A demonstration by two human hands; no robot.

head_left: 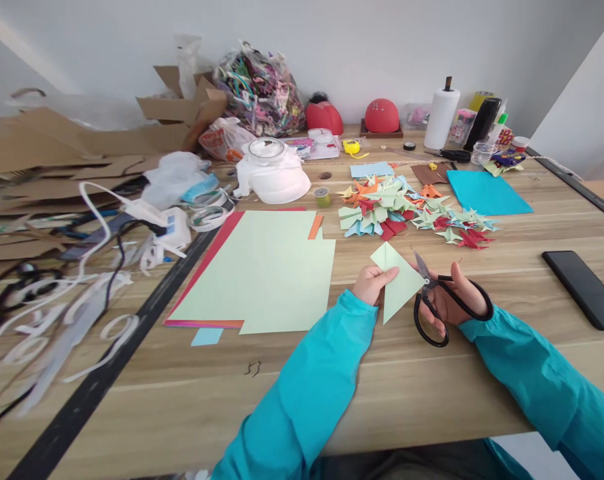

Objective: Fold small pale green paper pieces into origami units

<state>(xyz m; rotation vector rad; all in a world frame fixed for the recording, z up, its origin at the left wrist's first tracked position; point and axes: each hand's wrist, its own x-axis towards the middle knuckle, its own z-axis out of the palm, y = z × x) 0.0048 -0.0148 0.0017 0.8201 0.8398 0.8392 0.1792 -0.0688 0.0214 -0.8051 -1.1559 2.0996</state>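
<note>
My left hand (373,283) pinches a folded pale green paper (398,279) just above the wooden table (432,387). My right hand (449,300) grips black-handled scissors (445,301), fingers through the loops. The blades point up-left and touch the paper's right edge. Both arms wear teal sleeves. To the left lies a stack of large paper sheets (262,270), pale green on top with red and orange underneath.
A pile of folded paper shapes (407,213) lies behind my hands. A blue sheet (487,192) and a black phone (585,288) are at the right. White bowl-like container (275,177), tape rolls, cardboard, cables and plastic straps crowd the left and back.
</note>
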